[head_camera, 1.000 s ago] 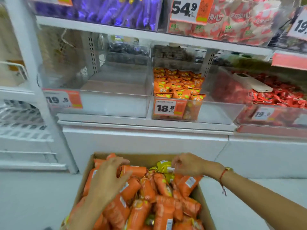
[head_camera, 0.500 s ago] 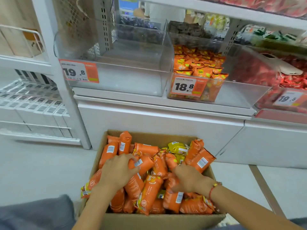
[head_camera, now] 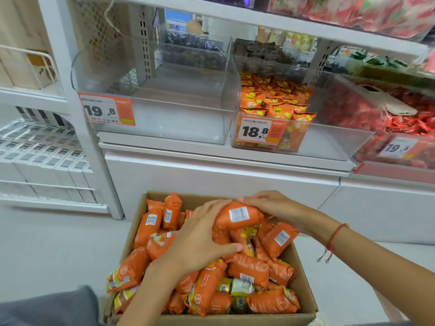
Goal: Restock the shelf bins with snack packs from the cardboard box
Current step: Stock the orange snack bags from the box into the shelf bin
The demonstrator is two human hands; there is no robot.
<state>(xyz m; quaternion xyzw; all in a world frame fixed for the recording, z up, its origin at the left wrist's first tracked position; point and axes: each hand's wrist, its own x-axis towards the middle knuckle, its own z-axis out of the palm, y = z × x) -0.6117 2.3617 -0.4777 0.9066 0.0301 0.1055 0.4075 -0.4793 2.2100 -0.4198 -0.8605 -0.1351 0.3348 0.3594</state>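
A bundle of orange snack packs is gathered between two hands above the cardboard box.

The left hand is spread, its fingers curved round the bundle from seven o'clock, thumb stretched toward three o'clock beneath it. The right hand is laid over the top pack from two o'clock, fingers curled on its far edge, so the pack is squeezed between both palms. The cardboard box is seen at six o'clock, heaped with orange packs. The clear bin tagged 19.8 is found at eleven o'clock, and a narrower bin tagged 18.8 at one o'clock.
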